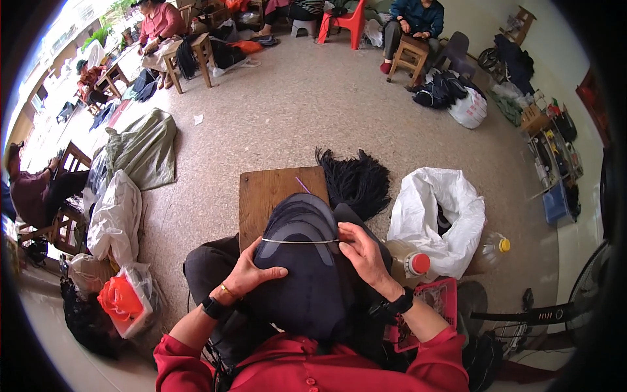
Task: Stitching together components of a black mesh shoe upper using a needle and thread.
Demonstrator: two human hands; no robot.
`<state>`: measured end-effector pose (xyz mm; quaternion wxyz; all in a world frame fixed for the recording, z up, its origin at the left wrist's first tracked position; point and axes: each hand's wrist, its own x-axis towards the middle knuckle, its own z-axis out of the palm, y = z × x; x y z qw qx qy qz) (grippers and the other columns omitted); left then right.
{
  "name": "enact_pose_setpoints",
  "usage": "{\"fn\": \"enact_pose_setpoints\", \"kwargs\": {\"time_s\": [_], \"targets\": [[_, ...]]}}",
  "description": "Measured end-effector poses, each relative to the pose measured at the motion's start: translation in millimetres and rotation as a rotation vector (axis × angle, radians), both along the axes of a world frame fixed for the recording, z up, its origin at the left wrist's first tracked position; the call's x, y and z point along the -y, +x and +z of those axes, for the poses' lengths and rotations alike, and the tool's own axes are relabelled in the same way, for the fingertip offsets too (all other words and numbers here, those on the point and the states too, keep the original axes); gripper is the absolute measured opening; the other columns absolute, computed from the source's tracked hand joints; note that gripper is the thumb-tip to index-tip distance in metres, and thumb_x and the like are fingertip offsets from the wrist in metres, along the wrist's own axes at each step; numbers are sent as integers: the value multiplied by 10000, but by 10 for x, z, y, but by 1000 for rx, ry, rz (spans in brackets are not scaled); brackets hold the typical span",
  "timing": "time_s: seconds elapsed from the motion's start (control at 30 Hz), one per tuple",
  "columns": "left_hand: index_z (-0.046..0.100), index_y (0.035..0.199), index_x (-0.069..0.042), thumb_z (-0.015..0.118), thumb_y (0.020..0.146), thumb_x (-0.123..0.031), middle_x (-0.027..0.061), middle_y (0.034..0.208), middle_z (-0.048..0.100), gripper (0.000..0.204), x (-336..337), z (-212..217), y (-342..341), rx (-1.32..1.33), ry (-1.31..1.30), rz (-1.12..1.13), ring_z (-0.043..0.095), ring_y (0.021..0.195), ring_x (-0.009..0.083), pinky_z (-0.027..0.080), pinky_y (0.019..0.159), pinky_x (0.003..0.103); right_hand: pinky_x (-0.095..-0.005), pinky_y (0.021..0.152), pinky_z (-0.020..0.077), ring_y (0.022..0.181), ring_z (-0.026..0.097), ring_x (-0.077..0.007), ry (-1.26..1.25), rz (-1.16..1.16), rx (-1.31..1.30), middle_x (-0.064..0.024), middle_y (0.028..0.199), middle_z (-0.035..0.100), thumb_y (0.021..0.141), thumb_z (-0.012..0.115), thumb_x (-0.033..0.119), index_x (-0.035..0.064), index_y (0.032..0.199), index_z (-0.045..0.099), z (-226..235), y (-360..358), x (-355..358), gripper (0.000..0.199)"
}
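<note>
On my lap lies a stack of dark fabric pieces (294,287), with rounded ends fanned out and grey curved bands showing. A thin pale cord or elastic band (297,242) runs straight across the stack. My left hand (251,271) grips the stack's left edge, thumb on top and fingers hidden beneath. At the right edge, my right hand (362,255) has its fingers closed around the end of the band and the side of the stack. How the band passes underneath is hidden.
A wooden stool (261,196) stands before my knees, a purple stick (302,185) on it. Beside it hang black strands (356,183). To the right are a white sack (424,189), a red-capped bottle (415,261), a pink basket (444,294) and a fan (588,281). Several people sit farther off.
</note>
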<state>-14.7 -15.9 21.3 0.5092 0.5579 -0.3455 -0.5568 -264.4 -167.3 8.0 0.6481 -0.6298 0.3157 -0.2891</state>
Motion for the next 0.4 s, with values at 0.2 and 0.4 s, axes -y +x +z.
{"fn": "enact_pose_setpoints", "kwargs": {"time_s": [0.2, 0.4], "targets": [[507, 1375, -3, 926, 743, -175, 87, 1234, 654, 778, -4, 16, -5, -6, 25, 13, 614, 1132, 163, 509, 997, 322, -384, 911, 509, 1017, 623, -289, -832, 29, -171, -82, 1076, 655, 778, 801, 71, 66, 1084, 668, 255, 237, 18, 334], [268, 1571, -12, 957, 699, -239, 131, 1335, 607, 1134, -33, -140, -7, 86, 72, -16, 588, 1206, 191, 484, 1039, 313, -372, 895, 485, 973, 606, -284, -933, 206, -288, -83, 1005, 626, 821, 763, 54, 67, 1013, 654, 275, 436, 66, 222]]}}
